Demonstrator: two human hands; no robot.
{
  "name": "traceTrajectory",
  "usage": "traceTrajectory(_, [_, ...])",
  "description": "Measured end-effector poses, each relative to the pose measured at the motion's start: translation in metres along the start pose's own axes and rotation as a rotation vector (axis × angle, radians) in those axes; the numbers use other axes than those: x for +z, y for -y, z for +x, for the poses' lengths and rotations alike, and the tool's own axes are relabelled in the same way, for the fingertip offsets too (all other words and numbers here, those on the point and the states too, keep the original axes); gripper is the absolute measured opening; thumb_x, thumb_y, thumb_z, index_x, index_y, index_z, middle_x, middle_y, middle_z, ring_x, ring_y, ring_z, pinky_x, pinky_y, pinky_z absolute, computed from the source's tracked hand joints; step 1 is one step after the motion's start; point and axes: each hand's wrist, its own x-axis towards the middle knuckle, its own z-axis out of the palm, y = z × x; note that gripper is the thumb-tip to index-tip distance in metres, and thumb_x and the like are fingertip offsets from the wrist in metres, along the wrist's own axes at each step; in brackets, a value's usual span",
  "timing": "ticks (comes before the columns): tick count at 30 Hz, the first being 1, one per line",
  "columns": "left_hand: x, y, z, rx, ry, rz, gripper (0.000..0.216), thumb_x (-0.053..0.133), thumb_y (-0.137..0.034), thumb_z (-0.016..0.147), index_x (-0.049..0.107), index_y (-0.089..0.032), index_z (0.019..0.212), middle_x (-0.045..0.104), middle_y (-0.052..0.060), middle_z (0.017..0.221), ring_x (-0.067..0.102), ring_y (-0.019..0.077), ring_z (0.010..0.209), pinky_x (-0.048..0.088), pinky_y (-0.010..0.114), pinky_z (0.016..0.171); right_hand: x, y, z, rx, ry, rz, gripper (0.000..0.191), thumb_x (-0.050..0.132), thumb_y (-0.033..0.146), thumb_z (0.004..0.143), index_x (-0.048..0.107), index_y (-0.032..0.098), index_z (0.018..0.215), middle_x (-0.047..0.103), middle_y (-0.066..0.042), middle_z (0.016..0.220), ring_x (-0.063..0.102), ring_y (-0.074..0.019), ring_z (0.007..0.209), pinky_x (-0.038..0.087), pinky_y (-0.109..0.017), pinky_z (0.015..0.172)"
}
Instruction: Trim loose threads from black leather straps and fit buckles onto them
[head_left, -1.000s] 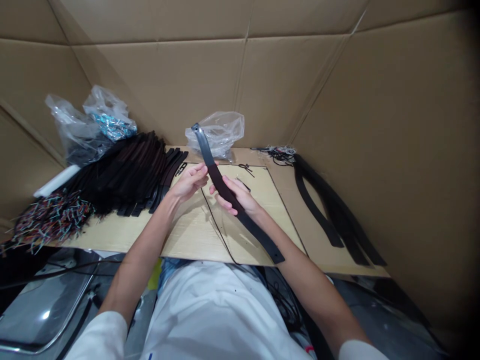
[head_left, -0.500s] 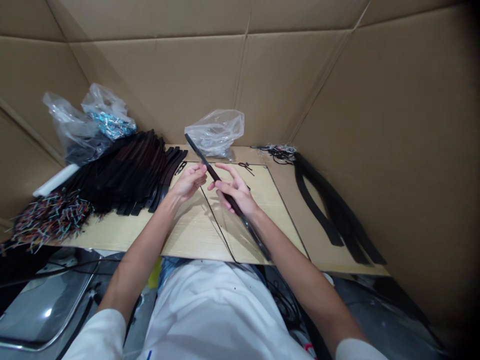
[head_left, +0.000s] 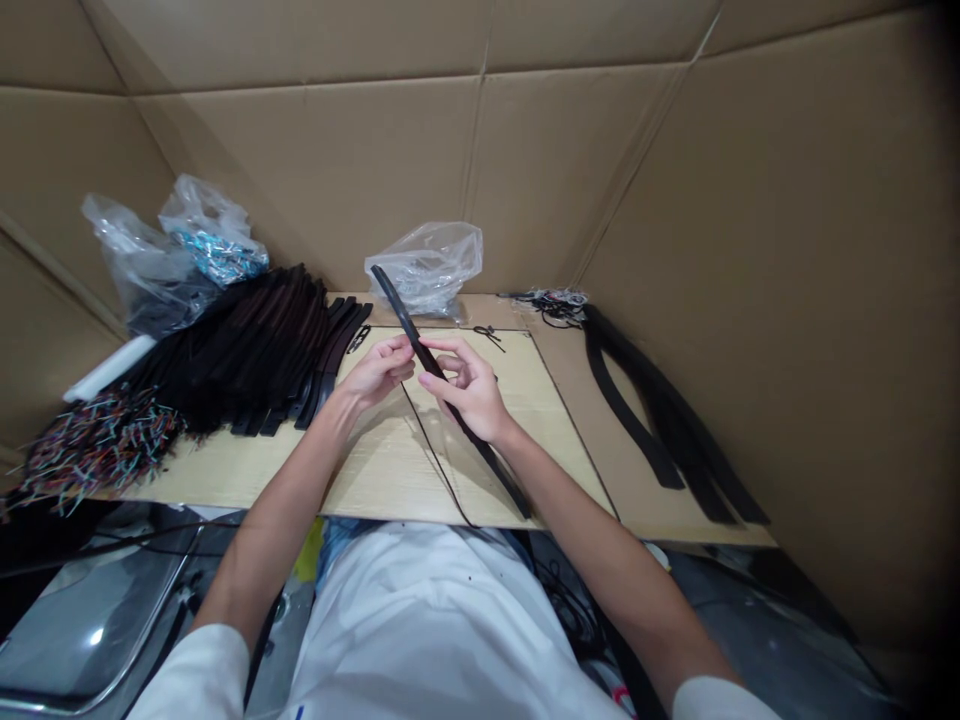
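A long, slightly curved black strip (head_left: 491,467) is held at a slant above the board. My right hand (head_left: 471,392) is closed on its middle, thumb on the near side and fingers bent behind. My left hand (head_left: 381,370) pinches at the strip's left edge, fingertips pressed together. From beneath those fingers a thin black cord (head_left: 433,449) runs down to the table's front edge. What exactly lies in the left pinch is mostly hidden.
A pile of dark strips (head_left: 251,345) with colourful wire ends (head_left: 97,440) lies left. Plastic bags (head_left: 214,235) sit behind it; another clear bag (head_left: 431,265) stands at the back. Wide black strips (head_left: 667,420) lie right. Cardboard walls (head_left: 375,170) surround the table.
My right hand's fingers have drawn in closer around the strip, and the strip has turned slightly, its lower end shifting left. My left hand stays pinched beside it.
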Motion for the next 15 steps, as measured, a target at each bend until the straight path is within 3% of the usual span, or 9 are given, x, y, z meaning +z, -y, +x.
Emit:
traceTrajectory(4, [0.001, -0.003, -0.001, 0.012, -0.022, 0.028, 0.055, 0.105, -0.051, 0.064, 0.067, -0.014, 0.079, 0.031, -0.012, 0.056, 0.023, 0.0030, 0.048, 0.014, 0.022, 0.051, 0.001, 0.001, -0.001, 0.071, 0.018, 0.102, 0.047, 0.086, 0.047, 0.089, 0.062, 0.025, 0.123, 0.076, 0.000, 0.087, 0.046, -0.0071, 0.036, 0.032, -0.021, 0.030])
traceTrajectory(9, [0.006, -0.007, -0.002, 0.066, -0.096, 0.035, 0.057, 0.104, -0.051, 0.066, 0.058, -0.016, 0.069, 0.030, -0.012, 0.055, 0.023, 0.0031, 0.048, 0.013, 0.022, 0.049, 0.002, 0.008, -0.001, 0.196, 0.067, 0.175, 0.070, 0.072, 0.052, 0.100, 0.042, 0.033, 0.160, 0.082, -0.003, 0.096, 0.061, -0.0136, 0.041, 0.045, -0.024, 0.033])
traceTrajectory(15, [0.008, -0.011, -0.003, 0.083, -0.100, 0.086, 0.052, 0.104, -0.050, 0.065, 0.065, -0.015, 0.071, 0.033, -0.011, 0.053, 0.024, 0.0033, 0.048, 0.013, 0.023, 0.050, -0.005, 0.001, 0.003, 0.183, 0.075, 0.177, 0.061, 0.070, 0.055, 0.101, 0.048, 0.032, 0.153, 0.082, -0.003, 0.098, 0.060, -0.0129, 0.040, 0.045, -0.023, 0.031])
